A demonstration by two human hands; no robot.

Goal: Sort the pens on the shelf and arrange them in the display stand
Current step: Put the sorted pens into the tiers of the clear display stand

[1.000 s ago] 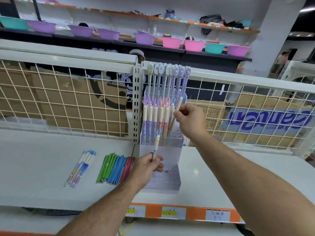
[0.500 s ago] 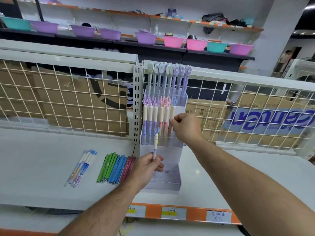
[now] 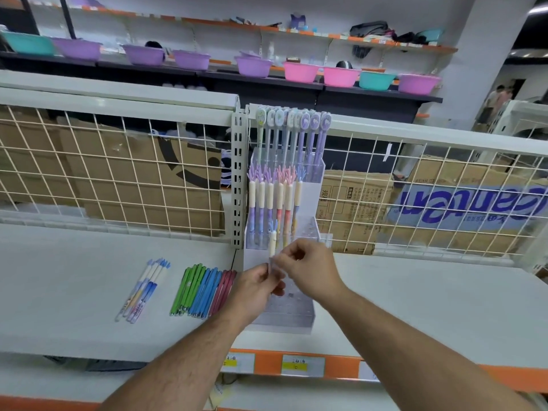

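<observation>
White wire grid [image 3: 118, 179] runs right across the middle here. Behind it sit brown cardboard boxes [image 3: 142, 185], and one towards the grid's right end carries big blue lettering [image 3: 474, 203]. Above and beyond the grid, a dark shelf [image 3: 379, 97] lines up plastic basins [image 3: 301, 72] in purple, pink and teal. Higher still are white wall shelves [image 3: 296, 31] with orange edges, dark bags [image 3: 370, 26] on top. A white pillar [image 3: 486, 40] rises past the grid's right end.
</observation>
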